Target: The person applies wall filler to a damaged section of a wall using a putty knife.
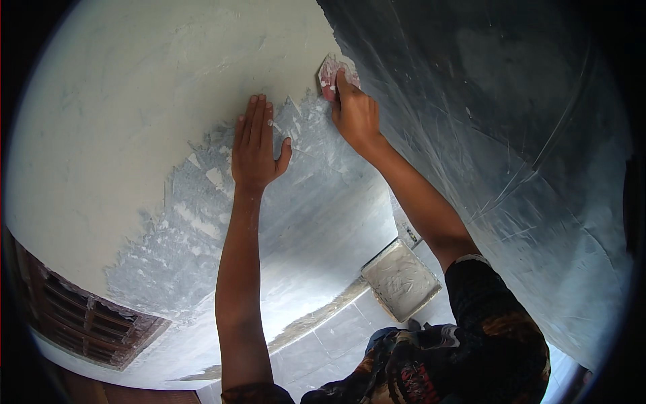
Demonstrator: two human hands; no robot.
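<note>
Patterned sleeve [494, 330] at btm right, tray of white putty [401, 279] on tiled floor [336, 337], L hand [254, 145] flat on wall [134, 121], fingers spread, holding nothing, R hand [354, 111] gripping putty scraper [331, 73] pressed to wall near the corner, grey patch [202, 222] below.

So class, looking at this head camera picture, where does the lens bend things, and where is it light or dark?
Head view: fisheye bends the wall and floor tiles toward a black rim; the left plaster is bright, the right wall darker; both the left hand and the right hand are sharp.
</note>
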